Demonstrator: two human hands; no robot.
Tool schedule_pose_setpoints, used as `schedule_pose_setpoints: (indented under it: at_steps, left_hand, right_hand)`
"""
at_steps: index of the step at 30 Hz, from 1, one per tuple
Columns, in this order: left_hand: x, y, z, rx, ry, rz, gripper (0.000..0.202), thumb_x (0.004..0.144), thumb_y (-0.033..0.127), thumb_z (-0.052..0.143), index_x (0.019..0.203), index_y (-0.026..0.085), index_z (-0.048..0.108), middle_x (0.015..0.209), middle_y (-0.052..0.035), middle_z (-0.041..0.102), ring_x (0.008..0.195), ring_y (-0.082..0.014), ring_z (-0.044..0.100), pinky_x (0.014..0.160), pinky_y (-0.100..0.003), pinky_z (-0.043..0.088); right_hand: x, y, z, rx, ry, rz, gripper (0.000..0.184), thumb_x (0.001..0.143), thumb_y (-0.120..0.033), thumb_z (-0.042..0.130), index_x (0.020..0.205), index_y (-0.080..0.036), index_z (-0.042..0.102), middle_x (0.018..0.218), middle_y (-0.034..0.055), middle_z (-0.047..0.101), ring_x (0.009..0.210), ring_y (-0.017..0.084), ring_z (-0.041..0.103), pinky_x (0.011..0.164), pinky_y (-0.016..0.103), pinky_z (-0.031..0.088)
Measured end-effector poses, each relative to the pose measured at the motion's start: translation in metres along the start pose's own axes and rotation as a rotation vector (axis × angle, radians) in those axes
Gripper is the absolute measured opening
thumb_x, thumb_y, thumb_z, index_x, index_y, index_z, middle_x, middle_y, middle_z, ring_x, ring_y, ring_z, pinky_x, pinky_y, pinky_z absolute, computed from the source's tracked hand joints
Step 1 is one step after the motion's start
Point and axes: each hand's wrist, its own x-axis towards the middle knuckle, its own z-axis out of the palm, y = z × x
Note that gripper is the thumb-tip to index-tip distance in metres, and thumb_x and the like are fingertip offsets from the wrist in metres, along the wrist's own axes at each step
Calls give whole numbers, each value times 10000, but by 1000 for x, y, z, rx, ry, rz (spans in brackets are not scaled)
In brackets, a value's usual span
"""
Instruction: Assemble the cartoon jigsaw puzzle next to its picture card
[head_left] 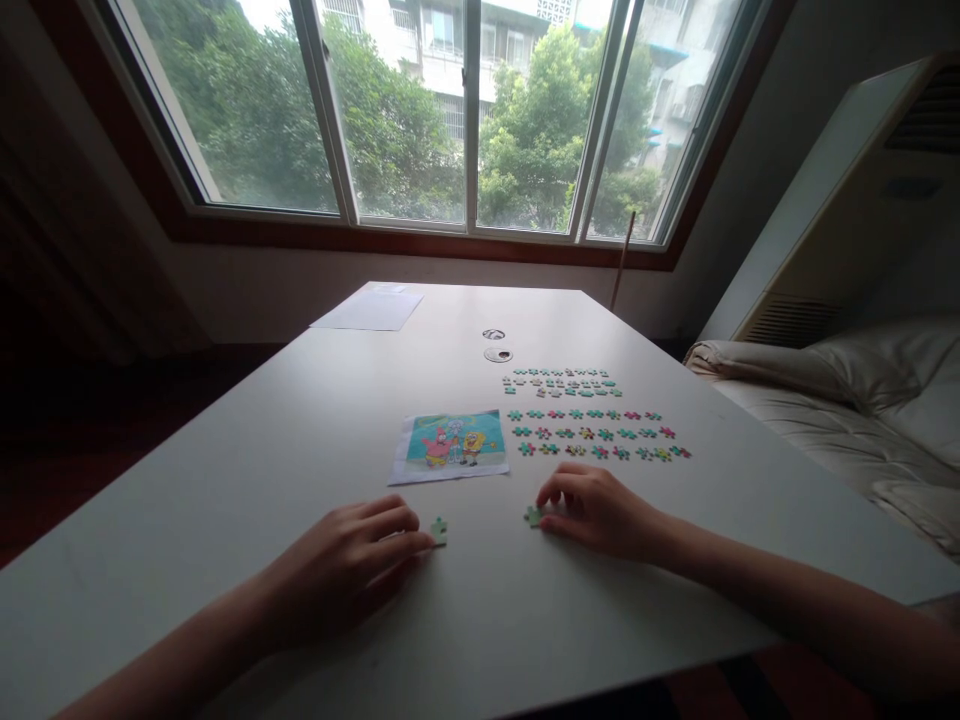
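Observation:
My left hand [341, 565] rests on the white table [300, 420], fingers curled, fingertips touching a small green puzzle piece [439, 530]. My right hand [596, 508] lies to the right with bent fingers pinching another green puzzle piece [533, 516] against the tabletop. Just beyond the hands lies a cartoon reference picture [450, 445]. To its right, several colourful puzzle pieces [596, 432] are laid out in rows, with a further group of pieces [562, 381] behind them.
A sheet of paper [369, 309] lies at the table's far left. Two small round objects [496, 345] sit near the middle back. A sofa with cushions [840, 400] stands at the right. Large windows [450, 110] are behind the table.

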Motion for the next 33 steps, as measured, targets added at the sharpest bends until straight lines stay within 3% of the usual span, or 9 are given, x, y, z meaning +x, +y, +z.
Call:
schedule_pose_setpoints:
  at_steps: [6,14,33]
  left_hand:
    - [3,2,-2,-4,1,1,204,889,128,459,986,200,624,820,-60,618,756,-162,578,625,-244,470]
    - [1,-1,1,16,-19,4,260,891,127,462,1093,222,595,860,-61,625,777,-165,583,642,-248,472]
    - [3,1,-1,-6,-11,8,227,890,120,467,1031,213,618,835,-63,625,769,-156,587,652,-230,470]
  right_hand:
    - [0,-1,-1,16,-6,-4,99,759,-195,652,852,-162,654,813,31,586,633,92,528,590,204,429]
    - [-1,0,-2,10,-13,-27,114,769,-214,645,870,-163,647,830,35,584,660,100,530,604,212,427]
    - [-3,-2,-3,-6,-11,-24,106,769,-205,650,870,-171,640,841,38,586,684,110,543,619,217,439]
